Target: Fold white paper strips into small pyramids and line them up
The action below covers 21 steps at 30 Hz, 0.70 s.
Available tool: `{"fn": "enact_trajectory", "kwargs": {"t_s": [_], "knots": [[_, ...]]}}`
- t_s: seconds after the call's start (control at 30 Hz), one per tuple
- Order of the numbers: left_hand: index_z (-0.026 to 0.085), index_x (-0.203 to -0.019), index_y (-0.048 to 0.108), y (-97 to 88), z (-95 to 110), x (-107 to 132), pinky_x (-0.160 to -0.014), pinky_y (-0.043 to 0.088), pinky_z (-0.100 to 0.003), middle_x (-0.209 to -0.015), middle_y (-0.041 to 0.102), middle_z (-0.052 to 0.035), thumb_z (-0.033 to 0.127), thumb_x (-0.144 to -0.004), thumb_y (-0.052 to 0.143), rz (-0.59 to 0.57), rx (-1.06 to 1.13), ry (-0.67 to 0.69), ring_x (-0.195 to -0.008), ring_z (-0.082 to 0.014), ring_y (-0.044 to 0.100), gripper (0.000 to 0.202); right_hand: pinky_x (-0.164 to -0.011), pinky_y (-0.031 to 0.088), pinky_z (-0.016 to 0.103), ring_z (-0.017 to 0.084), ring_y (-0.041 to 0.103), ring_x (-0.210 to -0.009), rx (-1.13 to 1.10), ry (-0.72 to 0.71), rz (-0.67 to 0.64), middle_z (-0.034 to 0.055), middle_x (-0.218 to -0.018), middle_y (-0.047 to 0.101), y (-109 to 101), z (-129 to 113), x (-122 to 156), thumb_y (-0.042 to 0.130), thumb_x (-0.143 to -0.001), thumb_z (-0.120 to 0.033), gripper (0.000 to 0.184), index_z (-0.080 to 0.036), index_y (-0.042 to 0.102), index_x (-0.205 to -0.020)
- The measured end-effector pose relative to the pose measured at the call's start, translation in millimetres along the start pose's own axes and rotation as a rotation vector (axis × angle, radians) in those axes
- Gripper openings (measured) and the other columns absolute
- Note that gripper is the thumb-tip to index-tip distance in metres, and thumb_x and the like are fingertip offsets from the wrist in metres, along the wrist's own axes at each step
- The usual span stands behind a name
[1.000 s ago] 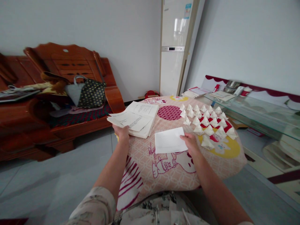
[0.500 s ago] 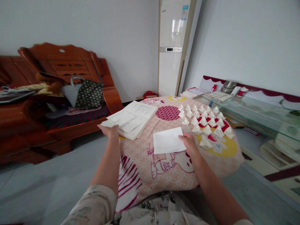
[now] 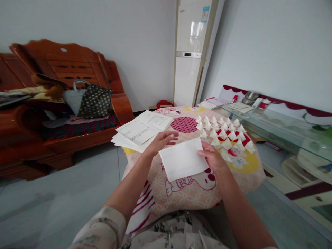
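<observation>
Between my hands is a white sheet of paper point(image 3: 183, 159), held above the patterned tablecloth point(image 3: 186, 200). My right hand point(image 3: 212, 156) pinches its right edge, thumb on top. My left hand point(image 3: 164, 141) hovers just past the sheet's upper left corner, fingers apart and holding nothing. Behind and left of it lies a loose stack of printed papers point(image 3: 137, 130), some sheets fanned out at the near side. On the right half of the cloth, several small folded paper pyramids point(image 3: 225, 142) stand in rows.
A glass-topped cabinet point(image 3: 275, 121) runs along the right wall, with a cup point(image 3: 265, 103) and papers on it. On the left is a wooden sofa point(image 3: 64, 138) bearing a dotted bag point(image 3: 94, 102). A tall white air conditioner point(image 3: 187, 76) stands in the corner.
My left hand has left the paper stack and moved right, close to the white sheet. The sheet, in my right hand, has lifted slightly and tilted. Some sheets of the stack have shifted.
</observation>
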<state>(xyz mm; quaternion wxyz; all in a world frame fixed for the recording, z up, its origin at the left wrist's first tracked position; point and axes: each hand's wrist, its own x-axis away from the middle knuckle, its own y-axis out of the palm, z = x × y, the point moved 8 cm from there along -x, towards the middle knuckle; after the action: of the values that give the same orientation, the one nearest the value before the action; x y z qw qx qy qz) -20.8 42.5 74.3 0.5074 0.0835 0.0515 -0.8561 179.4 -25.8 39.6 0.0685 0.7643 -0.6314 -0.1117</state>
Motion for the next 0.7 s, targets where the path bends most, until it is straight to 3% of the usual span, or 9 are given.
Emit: {"fn": "enact_trajectory", "kwargs": {"t_s": [0.13, 0.23, 0.4, 0.5, 0.57, 0.7], "knots": [[0.018, -0.128, 0.068, 48.9, 0.4, 11.1, -0.086, 0.052, -0.036, -0.123, 0.07, -0.0155, 0.065, -0.088, 0.061, -0.194, 0.102, -0.032, -0.106, -0.0256, 0.067, 0.062, -0.079, 0.056, 0.037, 0.027, 0.073, -0.087, 0.055, 0.096, -0.137, 0.0097, -0.101, 0.078, 18.5, -1.0, 3.5, 0.079, -0.067, -0.037, 0.058, -0.02, 0.069, -0.122], [0.016, -0.125, 0.069, 64.4, 3.9, 16.4, -0.079, 0.05, -0.031, -0.115, 0.072, -0.0131, 0.066, -0.092, 0.054, -0.221, 0.017, -0.01, -0.094, -0.0209, 0.066, 0.062, -0.078, 0.055, 0.036, 0.025, 0.072, -0.084, 0.102, 0.14, -0.23, 0.0101, -0.1, 0.077, 27.1, -1.6, 7.7, 0.079, -0.067, -0.038, 0.059, -0.018, 0.069, -0.121], [0.013, -0.097, 0.073, 59.1, 18.0, 14.7, -0.079, 0.048, -0.027, -0.103, 0.071, -0.0091, 0.066, -0.084, 0.065, -0.204, -0.019, 0.096, -0.09, -0.0178, 0.062, 0.055, -0.068, 0.051, 0.029, 0.021, 0.069, -0.074, 0.248, 0.181, -0.236, 0.0073, -0.093, 0.076, 20.0, -8.4, 16.5, 0.076, -0.074, -0.036, 0.042, -0.016, 0.074, -0.112], [0.013, -0.079, 0.066, 57.1, 17.5, 11.3, -0.062, 0.042, -0.022, -0.079, 0.064, -0.0024, 0.06, -0.075, 0.077, -0.269, 0.002, 0.063, -0.068, -0.0111, 0.054, 0.049, -0.061, 0.046, 0.026, 0.018, 0.063, -0.067, 0.425, 0.173, -0.193, 0.0035, -0.08, 0.073, 15.1, -14.7, 14.9, 0.073, -0.076, -0.033, 0.024, -0.015, 0.076, -0.092], [0.013, -0.076, 0.062, 54.1, 16.9, 8.4, -0.053, 0.033, -0.02, -0.065, 0.054, 0.0029, 0.058, -0.075, 0.077, -0.28, -0.012, 0.033, -0.056, -0.0073, 0.045, 0.048, -0.056, 0.042, 0.024, 0.016, 0.058, -0.061, 0.501, 0.108, -0.12, 0.0009, -0.07, 0.068, 14.1, -23.8, 10.0, 0.072, -0.076, -0.033, 0.018, -0.016, 0.074, -0.079], [0.013, -0.071, 0.057, 46.6, 26.0, 5.5, -0.05, 0.027, -0.019, -0.061, 0.048, 0.0047, 0.055, -0.077, 0.077, -0.258, -0.031, 0.058, -0.053, -0.0055, 0.04, 0.047, -0.053, 0.035, 0.024, 0.013, 0.05, -0.058, 0.521, -0.063, -0.019, -0.0011, -0.064, 0.059, 23.2, -45.7, 5.2, 0.069, -0.081, -0.042, 0.026, -0.017, 0.068, -0.072]]}}
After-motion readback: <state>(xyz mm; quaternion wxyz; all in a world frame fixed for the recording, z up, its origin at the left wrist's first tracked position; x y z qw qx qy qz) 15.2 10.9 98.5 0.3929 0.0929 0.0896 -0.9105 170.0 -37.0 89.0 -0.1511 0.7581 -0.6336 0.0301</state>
